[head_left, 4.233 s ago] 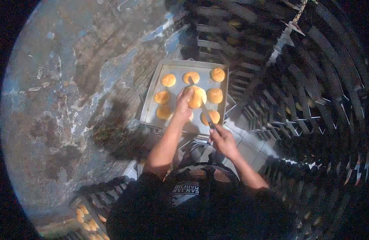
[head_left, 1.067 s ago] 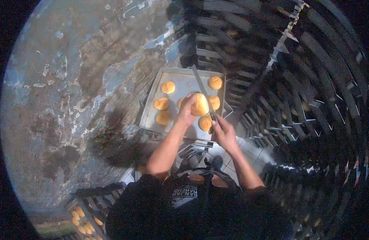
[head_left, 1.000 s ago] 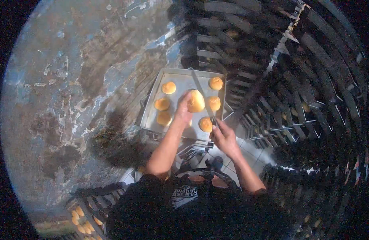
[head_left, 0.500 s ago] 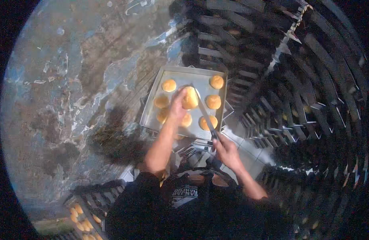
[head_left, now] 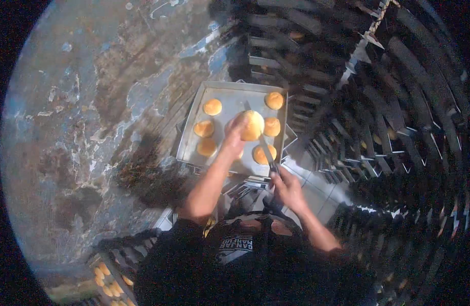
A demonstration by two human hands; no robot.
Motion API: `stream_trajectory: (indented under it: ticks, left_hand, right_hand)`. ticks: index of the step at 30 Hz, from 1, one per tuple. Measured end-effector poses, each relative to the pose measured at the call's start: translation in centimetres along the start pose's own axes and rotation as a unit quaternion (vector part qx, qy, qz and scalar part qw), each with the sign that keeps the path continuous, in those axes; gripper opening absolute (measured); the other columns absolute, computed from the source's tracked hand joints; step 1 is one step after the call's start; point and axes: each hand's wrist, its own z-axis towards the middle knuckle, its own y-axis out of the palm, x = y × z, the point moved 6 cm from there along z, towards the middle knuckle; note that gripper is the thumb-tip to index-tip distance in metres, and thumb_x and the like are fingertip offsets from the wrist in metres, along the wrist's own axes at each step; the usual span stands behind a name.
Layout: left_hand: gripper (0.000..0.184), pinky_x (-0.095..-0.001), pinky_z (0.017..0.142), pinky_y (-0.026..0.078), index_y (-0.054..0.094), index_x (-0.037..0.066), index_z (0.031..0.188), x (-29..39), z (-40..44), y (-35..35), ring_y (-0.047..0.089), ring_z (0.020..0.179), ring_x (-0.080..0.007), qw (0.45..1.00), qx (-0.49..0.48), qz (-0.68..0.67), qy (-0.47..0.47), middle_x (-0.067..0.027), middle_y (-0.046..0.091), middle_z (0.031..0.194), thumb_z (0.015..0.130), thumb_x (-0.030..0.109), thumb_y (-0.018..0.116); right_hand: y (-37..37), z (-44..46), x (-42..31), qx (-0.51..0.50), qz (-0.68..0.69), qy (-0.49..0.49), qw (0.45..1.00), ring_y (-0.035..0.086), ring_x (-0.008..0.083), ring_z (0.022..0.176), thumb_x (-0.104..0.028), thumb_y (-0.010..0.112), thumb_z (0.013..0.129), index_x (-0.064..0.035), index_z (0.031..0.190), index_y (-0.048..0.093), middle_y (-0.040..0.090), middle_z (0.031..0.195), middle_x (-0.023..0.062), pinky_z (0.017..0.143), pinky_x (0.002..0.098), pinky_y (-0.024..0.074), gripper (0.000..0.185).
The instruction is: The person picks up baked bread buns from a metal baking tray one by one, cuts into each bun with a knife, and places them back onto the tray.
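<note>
My left hand [head_left: 236, 135] is wrapped round a golden bun [head_left: 253, 126], held above a metal baking tray [head_left: 230, 94]. My right hand [head_left: 287, 189] grips the dark handle of a long knife [head_left: 267, 152]. The blade runs up behind or into the bun, and its tip shows beyond the top; I cannot tell how deep it sits. Several other buns lie on the tray, among them one at the upper left [head_left: 212, 106] and one at the upper right [head_left: 274, 100]. Another is mostly hidden beneath my left hand.
A stained, peeling wall or floor surface [head_left: 107, 112] fills the left side. Dark racks of stacked trays [head_left: 342, 148] stand along the right. More buns [head_left: 107, 280] sit on a rack tray at the lower left. Pale floor tiles [head_left: 314, 188] show beside my right arm.
The bun in my left hand has shifted a little to the right, across the knife blade. More of its round face shows now. My right hand has barely moved.
</note>
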Motion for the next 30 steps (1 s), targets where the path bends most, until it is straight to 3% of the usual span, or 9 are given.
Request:
stream_trajectory:
  ticks: [6, 7, 10, 17, 21, 24, 26, 28, 30]
  left_hand:
    - [0.034, -0.0386, 0.090, 0.054, 0.061, 0.010, 0.120, -1.5, 0.2, 1.9, 0.065, 0.102, -0.0183, 0.998, -0.009, -0.049, -0.025, -0.0036, 0.067, 0.111, 0.094, 0.030, 0.067]
    - [0.033, -0.0382, 0.089, 0.054, 0.061, 0.010, 0.119, -0.7, 1.1, 0.9, 0.065, 0.102, -0.0182, 0.999, -0.001, -0.051, -0.008, -0.0036, 0.067, 0.111, 0.095, 0.031, 0.066]
    - [0.036, -0.0381, 0.089, 0.054, 0.060, 0.010, 0.120, 0.5, 2.2, -0.8, 0.065, 0.103, -0.0178, 0.999, 0.004, -0.047, 0.022, -0.0036, 0.067, 0.111, 0.094, 0.035, 0.067]
    - [0.033, -0.0330, 0.095, 0.048, 0.060, 0.012, 0.117, -6.1, 0.7, 2.0, 0.062, 0.106, -0.0154, 0.981, 0.084, -0.146, -0.100, -0.0007, 0.065, 0.110, 0.095, 0.037, 0.066]
    - [0.044, -0.0368, 0.097, 0.047, 0.061, 0.011, 0.120, -3.6, 3.1, 0.2, 0.063, 0.108, -0.0173, 0.991, 0.093, -0.097, -0.023, -0.0009, 0.067, 0.116, 0.091, 0.044, 0.069]
    - [0.043, -0.0350, 0.093, 0.048, 0.061, 0.013, 0.119, -3.7, 3.5, -0.6, 0.063, 0.106, -0.0156, 0.991, 0.088, -0.091, -0.040, 0.0007, 0.067, 0.114, 0.094, 0.048, 0.064]
    - [0.046, -0.0331, 0.087, 0.049, 0.061, 0.015, 0.119, -4.6, 2.3, 1.1, 0.062, 0.103, -0.0147, 0.987, 0.116, -0.090, -0.067, 0.0021, 0.066, 0.110, 0.093, 0.052, 0.063]
    - [0.047, -0.0308, 0.083, 0.049, 0.061, 0.016, 0.120, -6.8, 2.0, 1.3, 0.061, 0.103, -0.0131, 0.966, 0.139, -0.140, -0.168, 0.0036, 0.066, 0.110, 0.092, 0.054, 0.064]
    - [0.050, -0.0284, 0.081, 0.048, 0.061, 0.016, 0.120, -8.7, 5.5, -2.2, 0.060, 0.102, -0.0117, 0.971, 0.125, -0.133, -0.155, 0.0046, 0.065, 0.111, 0.090, 0.056, 0.066]
  right_hand:
    - [-0.1, 4.8, -1.7, -0.016, 0.068, 0.026, 0.997, 0.058, 0.0122, 0.065, -0.024, 0.055, 0.100, -0.0014, 0.132, 0.056, 0.065, 0.074, 0.0091, 0.062, 0.0288, 0.0484, 0.039]
    - [0.1, 4.0, -0.8, -0.021, -0.009, 0.007, 1.000, 0.054, 0.0079, 0.062, -0.024, 0.052, 0.101, -0.0013, 0.138, 0.053, 0.064, 0.073, 0.0037, 0.058, 0.0272, 0.0458, 0.043]
    - [0.5, 1.1, 1.0, -0.016, -0.008, -0.001, 1.000, 0.054, 0.0067, 0.062, -0.024, 0.052, 0.101, -0.0027, 0.138, 0.053, 0.064, 0.072, 0.0036, 0.058, 0.0266, 0.0458, 0.043]
    - [0.6, 7.6, -0.6, -0.010, 0.053, 0.040, 0.998, 0.053, 0.0083, 0.059, -0.027, 0.053, 0.101, -0.0032, 0.134, 0.056, 0.063, 0.070, 0.0048, 0.056, 0.0280, 0.0455, 0.040]
    - [1.2, 5.8, 2.4, -0.006, -0.003, 0.015, 1.000, 0.055, 0.0091, 0.060, -0.023, 0.054, 0.100, -0.0036, 0.134, 0.056, 0.064, 0.071, 0.0050, 0.058, 0.0281, 0.0463, 0.038]
    - [1.4, 5.1, 3.6, -0.018, -0.032, 0.030, 0.999, 0.056, 0.0083, 0.062, -0.021, 0.054, 0.100, -0.0047, 0.134, 0.057, 0.063, 0.072, 0.0034, 0.057, 0.0269, 0.0462, 0.037]
    - [2.0, 6.8, 4.4, -0.023, 0.064, 0.099, 0.993, 0.063, 0.0172, 0.072, -0.024, 0.055, 0.100, -0.0021, 0.130, 0.057, 0.066, 0.080, 0.0113, 0.067, 0.0358, 0.0517, 0.037]
    - [2.5, 9.4, 4.7, -0.024, 0.071, 0.082, 0.994, 0.060, 0.0152, 0.070, -0.024, 0.055, 0.100, -0.0011, 0.126, 0.058, 0.065, 0.077, 0.0094, 0.065, 0.0343, 0.0507, 0.035]
    - [2.4, 10.9, 4.0, -0.031, 0.094, 0.077, 0.992, 0.060, 0.0145, 0.069, -0.024, 0.055, 0.100, -0.0006, 0.123, 0.060, 0.064, 0.077, 0.0085, 0.064, 0.0335, 0.0500, 0.033]
